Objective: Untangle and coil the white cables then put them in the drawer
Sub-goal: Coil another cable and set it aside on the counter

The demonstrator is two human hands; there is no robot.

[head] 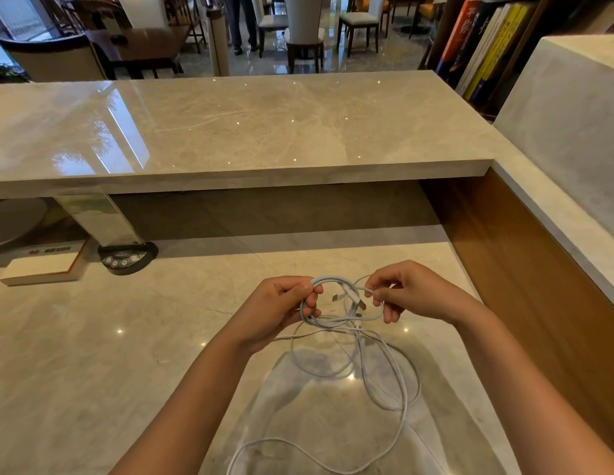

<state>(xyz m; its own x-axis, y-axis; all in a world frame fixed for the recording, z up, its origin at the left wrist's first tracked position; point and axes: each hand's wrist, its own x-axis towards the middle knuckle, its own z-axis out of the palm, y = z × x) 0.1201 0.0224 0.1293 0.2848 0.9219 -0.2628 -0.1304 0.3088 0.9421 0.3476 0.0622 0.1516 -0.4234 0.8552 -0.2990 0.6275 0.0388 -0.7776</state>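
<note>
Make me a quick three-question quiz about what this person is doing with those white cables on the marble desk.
1. True or false: the tangled white cables already lie fully coiled inside a drawer.
2. Which hand grips a small finished loop of cable? A) the left hand B) the right hand C) neither
3. Fill in: the loose cable loops trail down onto the glossy beige marble desk toward the ____ edge of the picture.

Key
1. False: they are above the desk, in both hands, still tangled.
2. A: the right hand pinches a strand near the connectors.
3. Bottom.
</note>
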